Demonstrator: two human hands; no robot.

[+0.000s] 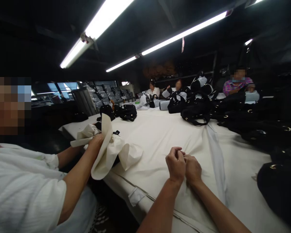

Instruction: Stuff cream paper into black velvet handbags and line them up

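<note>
Resting hands (183,163) on white tbl cover (150,142) | co-worker's cream cloth (109,152) to L

The left forearm (158,212) and right forearm (218,207) reach forward, bare — the left hand (176,164) and right hand (192,169) close together, fingers curled, fingertips meeting between them.

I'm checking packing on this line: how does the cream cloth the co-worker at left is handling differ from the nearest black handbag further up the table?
The cream cloth is pale and soft, while the black handbag is dark and holds a fuller shape. The cloth is bunched in a co-worker's hand, while the handbag sits with no hand on it. The cloth is nearer the camera than the handbag. Both are at the same white-covered table.
</note>
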